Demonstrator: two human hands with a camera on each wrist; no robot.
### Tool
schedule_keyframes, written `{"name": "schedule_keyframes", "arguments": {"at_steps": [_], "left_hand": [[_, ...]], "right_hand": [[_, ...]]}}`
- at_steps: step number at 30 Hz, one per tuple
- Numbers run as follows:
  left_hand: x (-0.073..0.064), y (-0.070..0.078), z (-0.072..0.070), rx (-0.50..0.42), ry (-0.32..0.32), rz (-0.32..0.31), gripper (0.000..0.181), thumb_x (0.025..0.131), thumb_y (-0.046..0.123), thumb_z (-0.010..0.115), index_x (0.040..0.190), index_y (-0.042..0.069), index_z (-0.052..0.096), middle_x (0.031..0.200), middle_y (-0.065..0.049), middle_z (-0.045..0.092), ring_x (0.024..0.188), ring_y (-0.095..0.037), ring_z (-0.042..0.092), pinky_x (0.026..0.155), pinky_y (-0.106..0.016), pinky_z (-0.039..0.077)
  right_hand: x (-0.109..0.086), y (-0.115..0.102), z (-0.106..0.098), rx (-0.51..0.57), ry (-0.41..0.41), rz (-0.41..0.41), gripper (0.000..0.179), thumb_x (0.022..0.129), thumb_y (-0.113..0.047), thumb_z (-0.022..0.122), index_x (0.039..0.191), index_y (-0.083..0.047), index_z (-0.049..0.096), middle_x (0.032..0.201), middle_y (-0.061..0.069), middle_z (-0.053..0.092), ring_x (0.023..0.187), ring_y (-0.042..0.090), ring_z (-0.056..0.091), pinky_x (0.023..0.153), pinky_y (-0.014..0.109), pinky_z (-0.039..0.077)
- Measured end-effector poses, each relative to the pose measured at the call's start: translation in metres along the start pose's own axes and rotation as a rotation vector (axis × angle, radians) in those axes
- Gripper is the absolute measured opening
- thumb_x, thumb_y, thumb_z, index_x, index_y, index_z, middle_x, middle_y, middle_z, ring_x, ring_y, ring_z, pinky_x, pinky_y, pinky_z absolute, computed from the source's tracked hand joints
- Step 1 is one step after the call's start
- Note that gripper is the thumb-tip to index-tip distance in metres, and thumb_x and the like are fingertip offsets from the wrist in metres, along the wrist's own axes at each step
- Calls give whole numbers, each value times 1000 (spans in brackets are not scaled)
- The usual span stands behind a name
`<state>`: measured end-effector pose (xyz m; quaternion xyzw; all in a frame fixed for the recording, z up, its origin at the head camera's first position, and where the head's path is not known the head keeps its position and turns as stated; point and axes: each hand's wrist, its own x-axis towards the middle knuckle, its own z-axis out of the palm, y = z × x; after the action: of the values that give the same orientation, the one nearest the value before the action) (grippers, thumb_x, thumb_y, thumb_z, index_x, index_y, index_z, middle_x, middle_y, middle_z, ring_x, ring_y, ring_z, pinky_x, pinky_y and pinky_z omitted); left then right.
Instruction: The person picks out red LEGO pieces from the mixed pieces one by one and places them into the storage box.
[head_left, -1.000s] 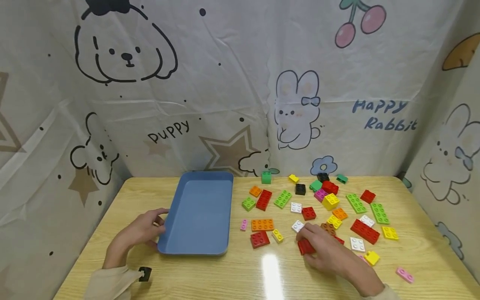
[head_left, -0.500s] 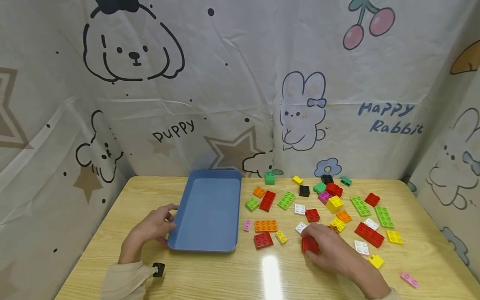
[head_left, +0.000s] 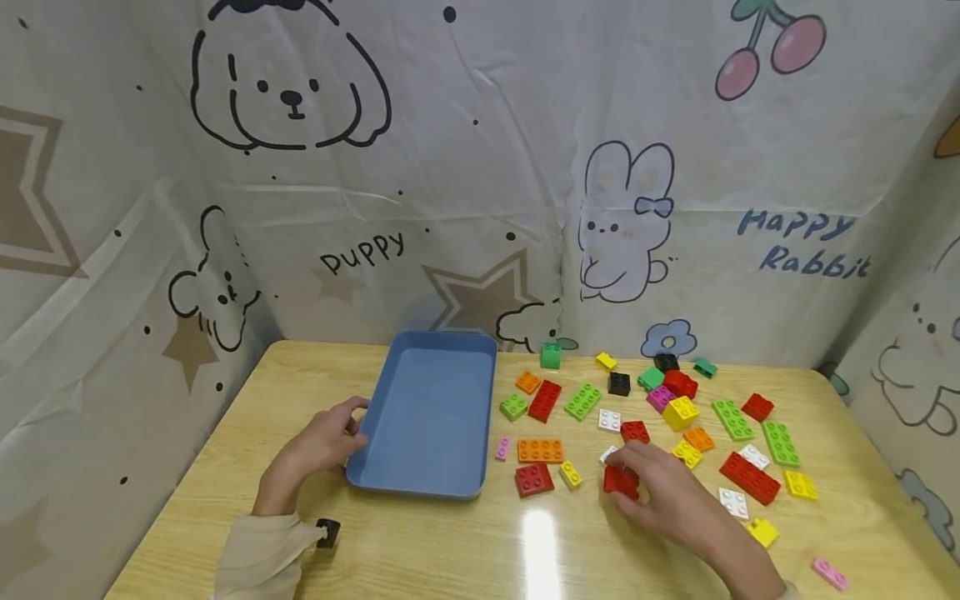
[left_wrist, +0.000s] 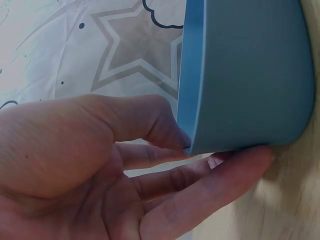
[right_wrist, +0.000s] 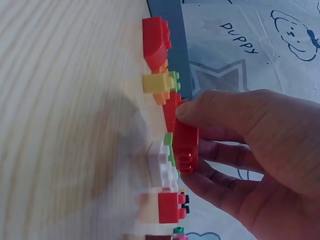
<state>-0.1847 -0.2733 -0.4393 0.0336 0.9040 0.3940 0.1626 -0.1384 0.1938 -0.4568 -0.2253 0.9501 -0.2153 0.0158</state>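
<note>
On the left, my left hand (head_left: 322, 439) holds the near left side of a blue tray (head_left: 431, 417). In the left wrist view the thumb bends over the tray's rim (left_wrist: 198, 100) while the fingers lie against its outer wall. My right hand (head_left: 671, 496) pinches a red toy building brick (head_left: 621, 482) between thumb and fingers. The right wrist view shows this red brick (right_wrist: 187, 137) tilted and raised from the tabletop, its studs facing the camera. Close beyond it, a white brick (head_left: 608, 454) is partly hidden by the right hand.
Several loose bricks lie to the right of the tray, among them an orange brick (head_left: 540, 451), a red brick (head_left: 534, 480) and a small yellow brick (head_left: 571, 475). A long red brick (head_left: 750, 477) and a pink one (head_left: 830, 573) lie farther right. A printed cloth (head_left: 480, 192) hangs behind the table.
The head view has swung left, so everything sits farther right. My right hand has lifted the red brick and moved it slightly left and away from me. The left hand stays at the tray.
</note>
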Motion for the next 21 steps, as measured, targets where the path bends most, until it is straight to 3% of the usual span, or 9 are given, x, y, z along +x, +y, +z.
{"name": "schedule_keyframes", "arguments": {"at_steps": [12,21], "left_hand": [[-2,1,0,-18,-2,2,55,93,-4,57,146,-7,42,93,-18,55,75,-28,62,53,-43,62],[-3,0,0,-21,2,5,55,92,-4,57,145,-7,43,93,-17,53,76,-28,61,53,-43,61]], "right_hand": [[13,-13,-5,-30,44,-107,34,83,-14,83,114,-10,71,111,0,67,91,13,62,79,29,60],[28,-28,-5,-23,24,-150,33,84,-14,82,115,-9,71,109,-2,65,90,11,59,78,26,59]]}}
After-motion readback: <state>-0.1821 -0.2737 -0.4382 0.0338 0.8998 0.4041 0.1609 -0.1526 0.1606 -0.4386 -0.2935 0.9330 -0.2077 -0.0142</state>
